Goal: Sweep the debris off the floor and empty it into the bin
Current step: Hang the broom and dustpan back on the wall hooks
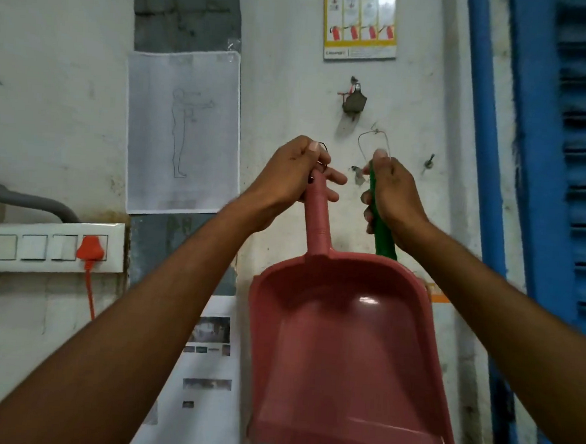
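At the wall (pixel 286 84), both tools are in hand. Your left hand (pixel 298 170) is curled round the top of the dustpan (pixel 346 345) handle, thumb beside its small ring (pixel 325 155). Your right hand (pixel 393 190) is wrapped round a green handle (pixel 383 241), thumb up against its wire loop (pixel 375 137). The pan hangs mouth-down, covering the lower end of the green handle; the head on that handle is hidden.

Likely faults:
- The thin loop may catch on a wall fixing. Whether its top is hooked is unclear, so a sharp pull could bend it or jerk the handle from your fingers.
- The two tools overlap, so drawing one away may drag or knock the other.
- A pan swung leftward could strike the orange plug (pixel 91 249) and its cord.
- Your grip sits high on the pan handle, so the pan can sway.

Surroundings: the whitewashed plaster is scuffed and stained. It carries a metal hook (pixel 354 100), a nail (pixel 430 160), a figure drawing (pixel 182 129), a safety poster (pixel 360 20) and a switchboard (pixel 53 246). A blue shutter (pixel 583 171) stands at the right. Floor, debris and bin lie outside the view.
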Available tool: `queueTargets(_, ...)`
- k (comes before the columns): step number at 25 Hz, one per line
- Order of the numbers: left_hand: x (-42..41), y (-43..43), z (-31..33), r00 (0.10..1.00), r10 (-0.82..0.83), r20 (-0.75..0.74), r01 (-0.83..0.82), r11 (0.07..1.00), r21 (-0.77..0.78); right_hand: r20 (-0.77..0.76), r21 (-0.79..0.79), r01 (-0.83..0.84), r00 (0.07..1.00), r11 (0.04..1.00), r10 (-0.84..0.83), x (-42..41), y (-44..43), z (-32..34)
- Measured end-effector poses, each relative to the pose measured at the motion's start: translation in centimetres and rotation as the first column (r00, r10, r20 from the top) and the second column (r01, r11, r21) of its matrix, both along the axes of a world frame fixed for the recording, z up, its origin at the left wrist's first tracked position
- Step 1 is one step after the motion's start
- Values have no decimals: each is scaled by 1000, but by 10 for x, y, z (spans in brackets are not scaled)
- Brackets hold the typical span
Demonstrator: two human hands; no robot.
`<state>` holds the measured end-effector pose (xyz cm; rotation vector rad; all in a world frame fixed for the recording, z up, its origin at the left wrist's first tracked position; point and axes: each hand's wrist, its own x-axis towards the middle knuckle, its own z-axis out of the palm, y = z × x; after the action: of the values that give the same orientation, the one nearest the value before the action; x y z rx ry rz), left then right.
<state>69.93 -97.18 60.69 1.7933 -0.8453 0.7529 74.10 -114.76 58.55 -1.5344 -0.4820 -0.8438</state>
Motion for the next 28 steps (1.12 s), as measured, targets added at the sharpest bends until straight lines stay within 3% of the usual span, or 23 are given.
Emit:
queueTargets(7, 38, -22, 38, 954, 231, 190, -232, 973, -17, -16, 130, -31, 999, 991, 33, 37, -2, 69)
queueTargets(17, 85, -34, 98, 918, 362, 159, -343, 929, -137, 16, 135, -26, 1000, 990, 24, 63, 5, 131)
queueTargets(22, 94, -49, 132, 908, 384, 167, -373, 923, -96, 51, 171, -22, 999, 985, 13, 66, 8, 150)
queueTargets(28, 120, -59, 147, 910, 398, 115, -387, 916, -108, -25, 205, -35, 999, 978, 41, 78, 14, 149)
